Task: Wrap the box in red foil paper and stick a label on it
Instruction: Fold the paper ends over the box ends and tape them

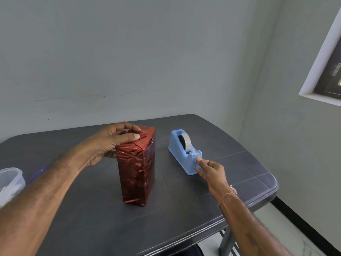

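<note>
While left hand (110,143) grips upright box (136,172), right hand (212,172) touches dispenser (181,154)

The box (136,182) stands upright on its end near the middle of the desk (92,209) — tall, narrow and fully covered in crinkled, shiny red foil paper (132,159). The folded flaps meet on its top face — held down by the left hand (110,143).

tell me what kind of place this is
Likely a plain room in a home or small office: bare grey walls, a dark plastic table holding a blue tape dispenser and a red foil-wrapped box, and a window on the right.
</note>
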`<move>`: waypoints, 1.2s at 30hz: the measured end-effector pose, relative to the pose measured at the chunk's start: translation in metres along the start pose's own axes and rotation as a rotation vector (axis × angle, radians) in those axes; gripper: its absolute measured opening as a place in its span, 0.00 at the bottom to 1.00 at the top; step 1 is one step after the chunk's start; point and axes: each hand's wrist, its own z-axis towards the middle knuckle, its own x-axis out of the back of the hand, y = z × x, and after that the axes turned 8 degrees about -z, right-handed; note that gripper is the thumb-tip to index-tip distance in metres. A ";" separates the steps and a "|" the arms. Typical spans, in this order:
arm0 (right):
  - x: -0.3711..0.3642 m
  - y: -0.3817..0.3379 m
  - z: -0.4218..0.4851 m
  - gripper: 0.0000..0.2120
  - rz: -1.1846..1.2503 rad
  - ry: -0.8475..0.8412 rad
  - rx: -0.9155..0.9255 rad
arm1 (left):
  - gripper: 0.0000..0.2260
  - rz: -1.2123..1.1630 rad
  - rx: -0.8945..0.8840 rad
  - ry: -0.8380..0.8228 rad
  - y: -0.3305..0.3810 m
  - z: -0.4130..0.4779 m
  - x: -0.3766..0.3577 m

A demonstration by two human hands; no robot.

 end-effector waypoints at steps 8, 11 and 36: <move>0.012 0.025 -0.015 0.09 -0.165 0.103 -0.037 | 0.13 0.027 -0.002 -0.008 -0.002 -0.003 -0.007; 0.016 0.013 -0.038 0.13 -0.228 0.050 0.065 | 0.12 0.036 -0.010 -0.023 -0.005 -0.005 -0.013; -0.139 -0.218 -0.070 0.20 -1.525 -0.642 0.381 | 0.09 0.061 -0.055 -0.018 0.006 -0.007 -0.004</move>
